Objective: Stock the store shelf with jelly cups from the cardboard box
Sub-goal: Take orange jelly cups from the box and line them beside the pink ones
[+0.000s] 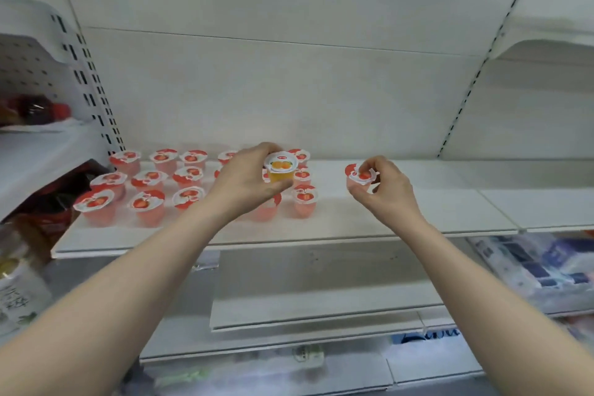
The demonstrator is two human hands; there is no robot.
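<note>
Several pink strawberry jelly cups [148,206] stand in rows on the left half of the white shelf [401,219]. My left hand [244,183] grips an orange jelly cup [280,169] above those rows, thumb under it and fingers behind it. My right hand [384,188] pinches a strawberry jelly cup [359,175] by its lid, to the right of the rows and just over the shelf board. The cardboard box is not in view.
The shelf's right half is bare board. A lower white shelf [321,302] juts out beneath. Bottles and packets [32,112] fill the unit at the left; blue-and-white packages [530,267] lie at the lower right.
</note>
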